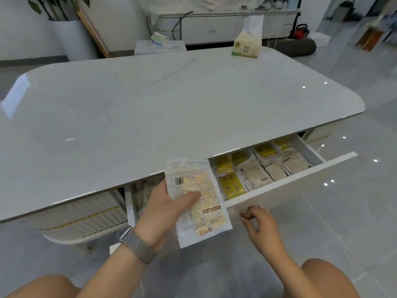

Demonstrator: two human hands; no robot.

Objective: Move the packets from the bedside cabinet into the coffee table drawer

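My left hand (165, 209) grips a clear packet (197, 211) with a yellow printed label, holding it over the left part of the open drawer. The coffee table drawer (285, 186) is pulled out from under the white glossy table top (171, 100). Several yellow and beige packets (255, 168) lie inside it in rows. My right hand (257, 224) has its fingers curled under the lower edge of the drawer front, just right of the held packet. The bedside cabinet is not in view.
A tissue pack (247, 44) stands at the table's far edge. Behind are a white TV cabinet (214, 26), a small box with tissues (160, 45) and a plant pot (73, 37). My knees show at the bottom, over grey tiled floor (354, 211).
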